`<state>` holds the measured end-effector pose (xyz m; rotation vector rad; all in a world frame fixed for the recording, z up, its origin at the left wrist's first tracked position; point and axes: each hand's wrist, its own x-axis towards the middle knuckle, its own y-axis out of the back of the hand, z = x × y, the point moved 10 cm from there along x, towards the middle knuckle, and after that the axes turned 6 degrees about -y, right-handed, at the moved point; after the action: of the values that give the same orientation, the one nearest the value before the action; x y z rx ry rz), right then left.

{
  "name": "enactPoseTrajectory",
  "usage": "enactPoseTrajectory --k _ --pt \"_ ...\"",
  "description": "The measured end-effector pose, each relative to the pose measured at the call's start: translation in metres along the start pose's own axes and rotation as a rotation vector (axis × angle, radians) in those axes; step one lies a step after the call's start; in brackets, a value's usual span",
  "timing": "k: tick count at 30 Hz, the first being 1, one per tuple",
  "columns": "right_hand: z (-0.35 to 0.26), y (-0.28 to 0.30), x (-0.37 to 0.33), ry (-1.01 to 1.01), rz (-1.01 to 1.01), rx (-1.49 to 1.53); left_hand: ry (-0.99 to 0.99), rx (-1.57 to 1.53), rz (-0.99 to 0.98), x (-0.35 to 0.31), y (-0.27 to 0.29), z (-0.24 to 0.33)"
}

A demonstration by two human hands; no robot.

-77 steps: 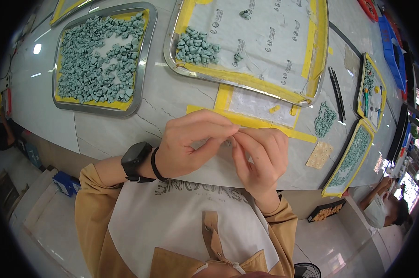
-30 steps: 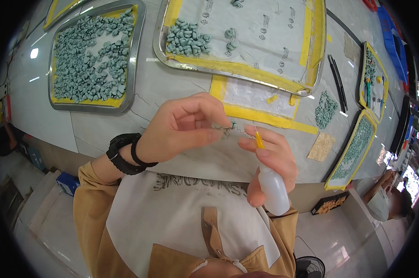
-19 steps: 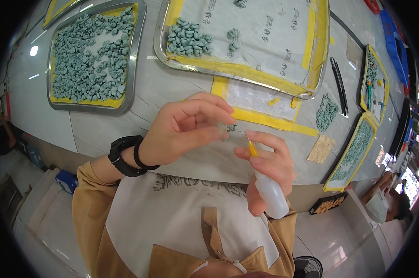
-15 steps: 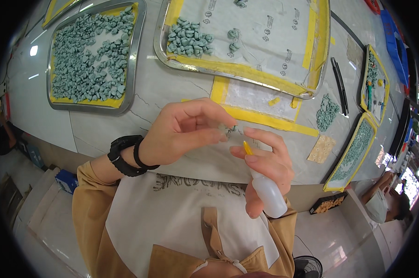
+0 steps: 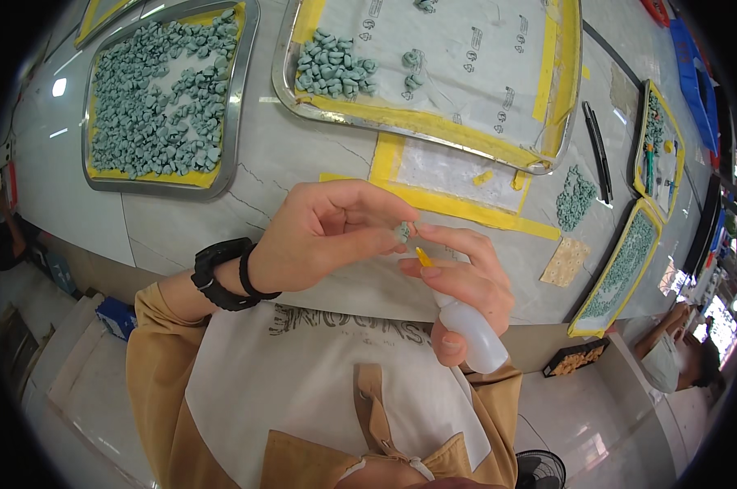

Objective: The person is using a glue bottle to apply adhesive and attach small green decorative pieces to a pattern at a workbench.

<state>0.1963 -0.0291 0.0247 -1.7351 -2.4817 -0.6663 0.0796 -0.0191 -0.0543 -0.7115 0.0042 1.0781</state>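
Observation:
Between the thumb and forefinger of my left hand (image 5: pixel 327 236) is a small grey-green piece (image 5: pixel 402 232), partly hidden by the fingertips. My right hand (image 5: pixel 470 281) grips a white squeeze bottle (image 5: pixel 476 338) with a yellow tip (image 5: pixel 424 257), which points up toward the small piece. The right forefinger is stretched out and its end touches or nearly touches that piece. Beyond my hands, a metal tray (image 5: pixel 421 129) edged with yellow tape carries a cluster of similar grey-green pieces (image 5: pixel 334 65) and a few apart from it.
A second tray (image 5: pixel 231 122) full of grey-green pieces stands at the far left. To the right lie a heap of tiny green parts (image 5: pixel 576 198), black tweezers-like tools (image 5: pixel 598 151), a beige square (image 5: pixel 565 262) and a smaller yellow-edged tray (image 5: pixel 618 269). Another person (image 5: pixel 670 350) sits at the right.
My right hand has moved slightly up and left with the bottle, bringing its forefinger to the small piece. The left hand has barely shifted and keeps its pinch.

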Motion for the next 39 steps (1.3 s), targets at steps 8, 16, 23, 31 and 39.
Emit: enactPoseTrajectory --k 8,16,23,31,39 --pt "0.002 -0.001 -0.001 -0.041 -0.029 0.006 -0.018 0.027 0.001 0.0 -0.001 0.002" --pt "0.003 -0.001 -0.002 -0.027 -0.005 0.021 -0.019 0.03 0.007 0.0 -0.001 0.001" --pt "0.003 0.001 -0.003 -0.044 -0.001 0.045 -0.032 0.015 0.005 0.001 0.0 0.001" --pt "-0.002 0.031 -0.012 -0.027 0.212 0.282 -0.021 0.056 0.023 0.001 0.005 -0.001" --pt "-0.089 0.109 -0.011 0.245 0.652 0.755 -0.048 0.072 0.019 -0.001 0.002 0.0"
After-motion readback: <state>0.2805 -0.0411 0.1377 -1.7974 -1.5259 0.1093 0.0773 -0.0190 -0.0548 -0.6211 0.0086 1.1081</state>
